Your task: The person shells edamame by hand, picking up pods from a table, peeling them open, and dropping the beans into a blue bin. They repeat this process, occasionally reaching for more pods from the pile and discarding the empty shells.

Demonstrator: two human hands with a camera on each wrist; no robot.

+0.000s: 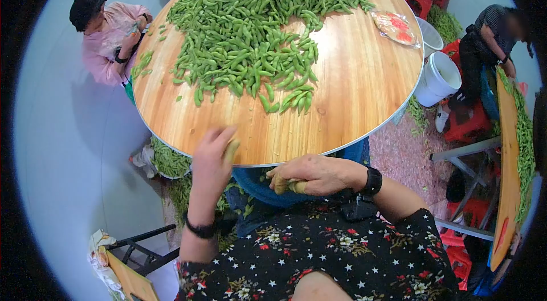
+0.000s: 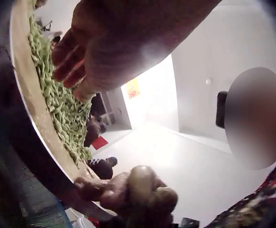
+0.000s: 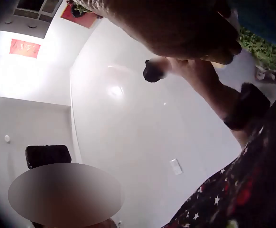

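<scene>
Green soybean pods (image 1: 245,39) lie in a broad heap on a round wooden table (image 1: 353,90). My left hand (image 1: 212,156), blurred in the head view, is raised at the table's near edge. Its fingers extend loosely in the left wrist view, with no pod showing in them; a tan cover sits on the thumb. To its right, my right hand (image 1: 325,174) is just below the table edge, over a blue basin (image 1: 256,190). Tan covers wrap its thumb and a finger, which are bent close together. Whether something small is between them I cannot tell.
A bagged flat item (image 1: 394,27) lies on the table's right side. Beside the table stands a white bucket (image 1: 439,80). One person in pink (image 1: 105,44) sits at the left; another (image 1: 493,33) sits at right near a second table (image 1: 506,170) with pods.
</scene>
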